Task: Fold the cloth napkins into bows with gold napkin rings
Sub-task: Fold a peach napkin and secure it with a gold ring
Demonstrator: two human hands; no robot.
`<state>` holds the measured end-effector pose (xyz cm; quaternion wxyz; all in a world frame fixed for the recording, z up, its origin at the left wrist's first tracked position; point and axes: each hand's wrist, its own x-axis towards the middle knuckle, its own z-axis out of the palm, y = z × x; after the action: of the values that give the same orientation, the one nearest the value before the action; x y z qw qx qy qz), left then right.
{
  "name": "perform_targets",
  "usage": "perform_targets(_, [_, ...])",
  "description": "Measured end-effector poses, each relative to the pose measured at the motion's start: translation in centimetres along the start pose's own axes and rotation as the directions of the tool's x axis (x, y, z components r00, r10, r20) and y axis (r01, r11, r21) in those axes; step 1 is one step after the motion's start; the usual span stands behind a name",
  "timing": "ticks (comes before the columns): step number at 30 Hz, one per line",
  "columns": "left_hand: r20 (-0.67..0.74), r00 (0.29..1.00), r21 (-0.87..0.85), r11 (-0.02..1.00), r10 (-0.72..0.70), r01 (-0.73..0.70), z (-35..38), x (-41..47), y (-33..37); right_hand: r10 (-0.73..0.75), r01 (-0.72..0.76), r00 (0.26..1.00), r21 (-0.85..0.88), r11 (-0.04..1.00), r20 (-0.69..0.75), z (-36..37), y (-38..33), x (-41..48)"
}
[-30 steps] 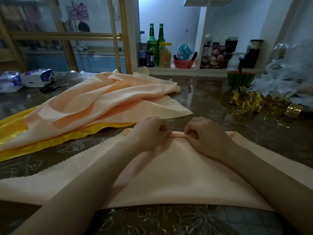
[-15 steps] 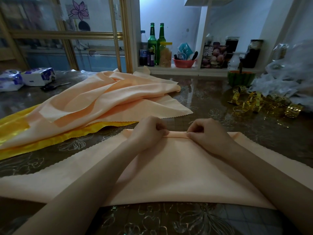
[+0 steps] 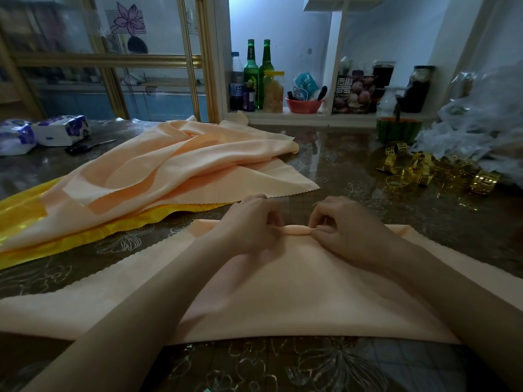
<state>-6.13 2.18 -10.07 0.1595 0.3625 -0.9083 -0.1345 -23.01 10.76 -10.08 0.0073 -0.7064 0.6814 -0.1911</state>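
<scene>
The peach napkin (image 3: 297, 292) lies flat under both forearms, its far edge rolled into a narrow pleat. The left hand (image 3: 252, 224) and right hand (image 3: 348, 224) each pinch that pleat, knuckles close together. Pleating looks just begun; next, gather another fold toward the body. Gold rings (image 3: 418, 172) wait beyond the right hand; more napkins (image 3: 169, 176) are heaped beyond the left.

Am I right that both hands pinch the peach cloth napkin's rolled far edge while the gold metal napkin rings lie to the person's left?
Not quite: the head view shows the gold metal napkin rings lying to the person's right; the rest holds.
</scene>
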Motion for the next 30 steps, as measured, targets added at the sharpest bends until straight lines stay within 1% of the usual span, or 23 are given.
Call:
perform_targets(4, [0.024, 1.0, -0.004, 1.0, -0.019, 0.019, -0.1, -0.1, 0.4, 0.02, -0.025, 0.998, 0.083, 0.996, 0.061, -1.1, 0.0, -0.3])
perform_targets(6, [0.027, 1.0, -0.011, 1.0, -0.007, 0.007, -0.1, -0.1, 0.6, 0.014, -0.022, 0.996, 0.087, 0.996, 0.085, -1.2, -0.2, -0.3])
perform_targets(11, [0.051, 0.999, -0.089, 0.996, 0.0, 0.005, -0.2, -0.5, 0.8, 0.058, -0.069, 0.995, 0.139, 0.988, 0.081, -1.1, -0.3, -0.5])
perform_targets(13, [0.03, 1.0, -0.061, 0.998, 0.001, 0.001, 0.0, -0.7, 1.1, 0.06, -0.067, 0.997, 0.158, 0.985, 0.052, -0.8, -0.3, -0.6])
perform_targets(15, [-0.009, 1.0, 0.002, 1.0, 0.021, -0.021, 0.2, -0.7, 1.2, 0.05, -0.047, 0.999, 0.123, 0.991, -0.019, -0.4, -0.5, -0.7])
perform_targets(17, [-0.046, 0.997, 0.063, 0.996, 0.059, -0.056, 0.2, -0.8, 1.3, 0.027, -0.025, 0.997, 0.017, 1.0, -0.075, 0.1, -0.8, -0.5])
perform_targets(19, [-0.064, 0.994, 0.096, 0.992, 0.085, -0.078, 0.2, -0.8, 1.3, -0.004, -0.004, 0.996, -0.083, 0.997, -0.093, 0.3, -1.0, -0.3])
perform_targets(21, [-0.05, 0.995, 0.118, 0.99, 0.087, -0.081, 0.0, -0.8, 1.3, -0.024, 0.015, 0.997, -0.117, 0.993, -0.077, 0.3, -1.1, -0.2])
perform_targets(23, [-0.022, 0.997, 0.123, 0.99, 0.075, -0.072, -0.2, -0.8, 1.3, -0.033, 0.029, 0.999, -0.104, 0.994, -0.033, 0.1, -1.0, -0.3])
perform_targets(26, [-0.007, 0.999, 0.083, 0.995, 0.052, -0.051, -0.1, -0.8, 1.3, -0.016, 0.017, 0.999, -0.022, 1.0, 0.038, -0.5, -0.8, -0.7])
perform_targets(30, [-0.014, 1.0, 0.021, 1.0, 0.011, -0.011, 0.2, -0.7, 1.3, -0.012, 0.011, 1.0, 0.029, 1.0, 0.022, -0.5, -0.5, -0.5])
